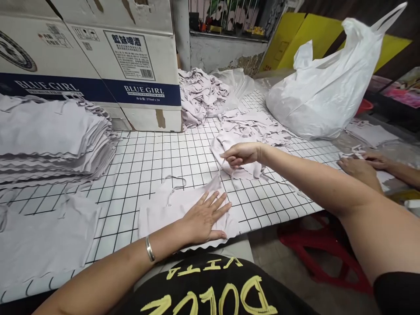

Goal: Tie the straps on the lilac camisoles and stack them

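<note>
A pale lilac camisole (pixel 157 216) with thin straps lies on the grid-patterned tablecloth (pixel 147 153) at the front edge. My left hand (pixel 206 216) rests flat on it, fingers spread. Above its far right corner, my right hand (pixel 241 154) is closed in a pinch on the camisole's strap end, and the cloth there is drawn up to a point. Just behind and under my right hand is a loose heap of similar garments (pixel 252 127). Another camisole (pixel 49 236) is spread at the front left, below a thick stack of them (pixel 42 127).
A white beer carton (pixel 147 111) stands at the back left, beside a crumpled garment pile (pixel 201 94). A full white plastic bag (pixel 321 96) sits at the back right. Another person's hands (pixel 361 170) handle cloth at the right. A red stool (pixel 324 249) is below the table.
</note>
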A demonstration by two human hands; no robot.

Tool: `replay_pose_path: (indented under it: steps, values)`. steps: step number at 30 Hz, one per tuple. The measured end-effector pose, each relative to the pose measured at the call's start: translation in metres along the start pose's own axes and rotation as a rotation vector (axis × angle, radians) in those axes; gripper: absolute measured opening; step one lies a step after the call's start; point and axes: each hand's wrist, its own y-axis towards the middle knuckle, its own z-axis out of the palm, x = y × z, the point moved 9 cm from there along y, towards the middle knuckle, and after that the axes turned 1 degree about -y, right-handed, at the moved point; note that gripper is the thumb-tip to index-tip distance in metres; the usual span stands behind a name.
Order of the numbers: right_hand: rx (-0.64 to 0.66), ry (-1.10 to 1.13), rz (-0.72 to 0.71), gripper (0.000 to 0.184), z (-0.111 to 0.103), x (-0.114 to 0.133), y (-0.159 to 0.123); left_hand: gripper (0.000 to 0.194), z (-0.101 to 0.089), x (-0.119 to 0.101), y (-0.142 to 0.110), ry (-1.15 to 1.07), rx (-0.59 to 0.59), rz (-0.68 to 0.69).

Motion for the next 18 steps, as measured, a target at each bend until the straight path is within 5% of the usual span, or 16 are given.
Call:
replay_pose_path:
  steps: [4, 9, 11, 15, 18]
  values:
    - [-0.138, 0.196, -0.152, 0.036, -0.014, 0.016, -0.036, 0.096, -0.002, 0.002, 0.003, -0.040, 0.012, -0.044]
    - [-0.192, 0.335, -0.306, 0.011, 0.024, 0.013, -0.079, 0.117, -0.005, 0.010, 0.007, -0.229, -0.046, -0.118]
    - [-0.203, 0.424, -0.389, 0.022, 0.045, 0.007, -0.088, 0.106, -0.024, 0.016, 0.007, -0.402, -0.221, -0.187]
    - [-0.246, 0.533, -0.502, 0.036, 0.075, -0.007, -0.084, 0.054, -0.066, 0.041, -0.003, -0.975, -0.594, -0.442]
    - [-0.255, 0.502, -0.486, 0.029, 0.090, -0.019, -0.066, 0.061, -0.076, 0.035, 0.011, -1.420, -0.458, -0.478]
